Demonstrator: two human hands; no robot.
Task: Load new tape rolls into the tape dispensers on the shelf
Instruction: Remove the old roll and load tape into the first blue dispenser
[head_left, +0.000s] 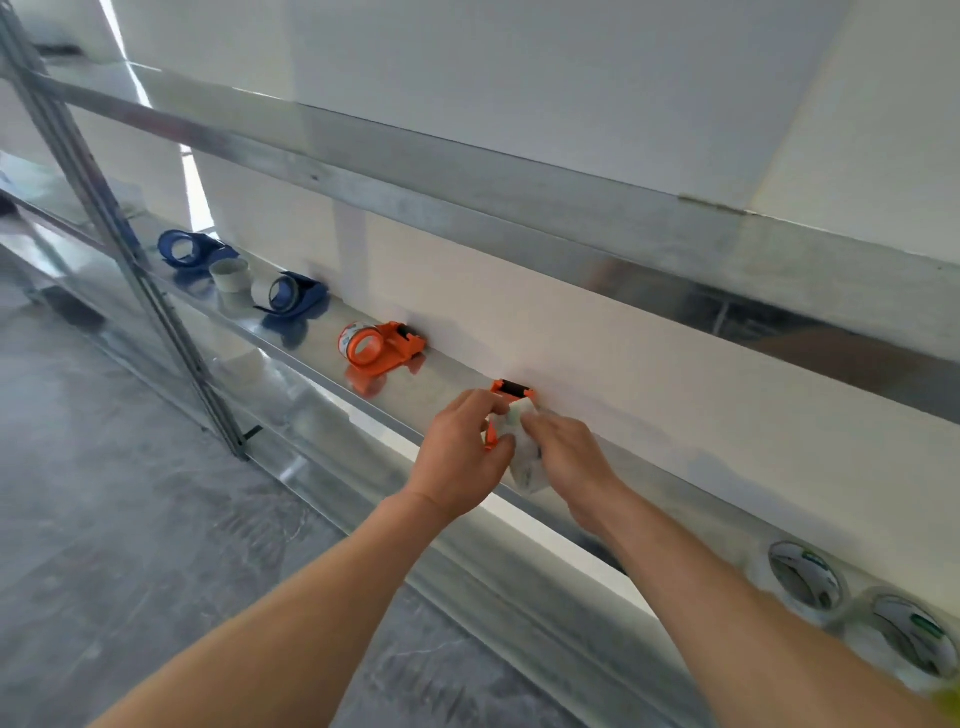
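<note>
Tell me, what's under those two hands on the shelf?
An orange tape dispenser, its black roller showing beyond the fingers, and a clear tape roll between the left hand and right hand. The dispenser's body is covered.

- Bright, even daylight; a sunlit streak crosses the white wall (192, 182) at upper left
- Steel shelf (457, 384) mirrors and glares
- Hands smeared by motion blur; wide-angle bending at edges

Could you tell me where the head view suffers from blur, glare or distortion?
Head view: both hands, left and right, and the tape roll between them are motion-blurred; the shelf mirrors the dispensers; a bright light streak falls far left; wide-angle distortion bows the upper rail.
</note>
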